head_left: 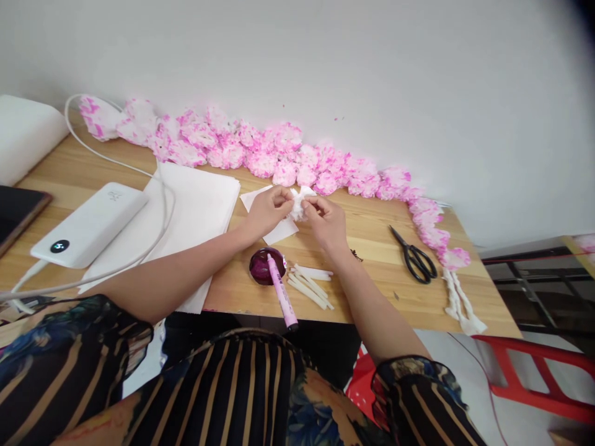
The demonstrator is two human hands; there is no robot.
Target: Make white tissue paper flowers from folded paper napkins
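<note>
Between my two hands is a small white ruffled paper flower (pixel 297 204). My left hand (pixel 269 212) pinches its left side, while my right hand (pixel 325 222) pinches the right side with thumb and forefinger. White paper sheets (pixel 281 231) lie on the table just under and beside the flower. Nearer to me, a pink marker (pixel 281 291) leans across a small dark purple bowl (pixel 260 272), its black end towards me. Several white paper rolls (pixel 310 286) lie loosely to the right of the bowl.
Pink and white paper flowers (pixel 260 148) line the wall, curving down at right. Black scissors (pixel 416 257) lie on the right. On the left are a stack of white paper (pixel 195 192), a white power bank (pixel 93 223) with a cable, and a dark phone (pixel 18 214). A red stool (pixel 539 371) stands below.
</note>
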